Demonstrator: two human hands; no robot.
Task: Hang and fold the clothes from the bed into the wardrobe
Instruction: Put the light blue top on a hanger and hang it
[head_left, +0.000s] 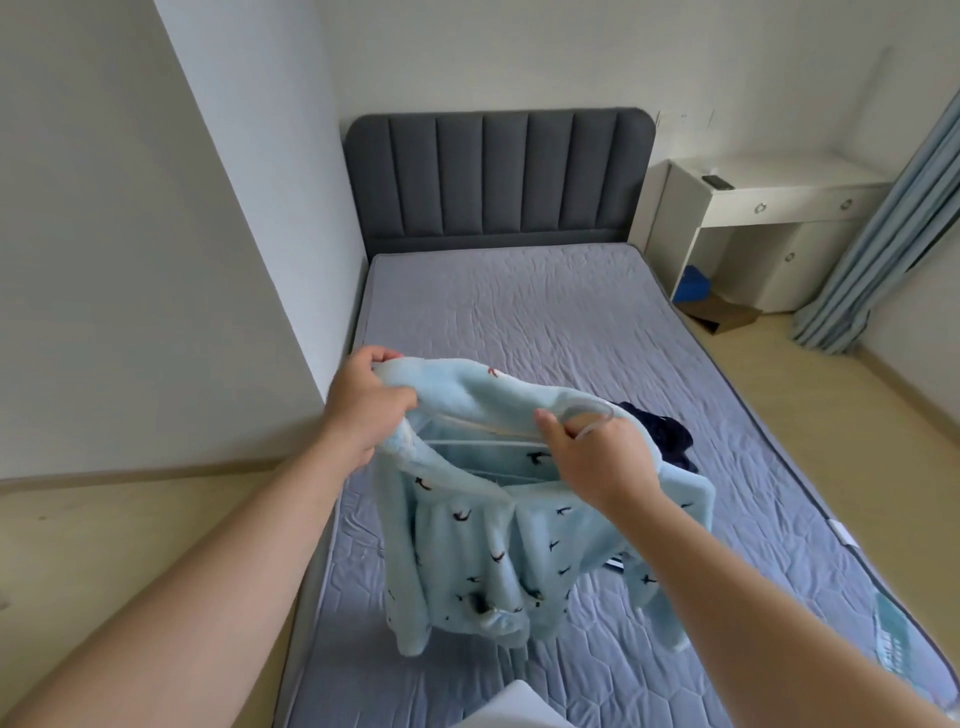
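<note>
A fluffy light-blue garment with small dark bird prints hangs in the air above the bed. My left hand grips its upper left edge, near the shoulder. My right hand holds the pale hook of a hanger together with the garment's neck. The hanger's bar shows inside the neck opening. A dark navy garment lies on the mattress behind my right hand, partly hidden.
The bed has a grey padded headboard and a grey quilted mattress. A white desk stands at the right, with a blue curtain beyond it. A white wall runs along the left. A white item pokes in at the bottom.
</note>
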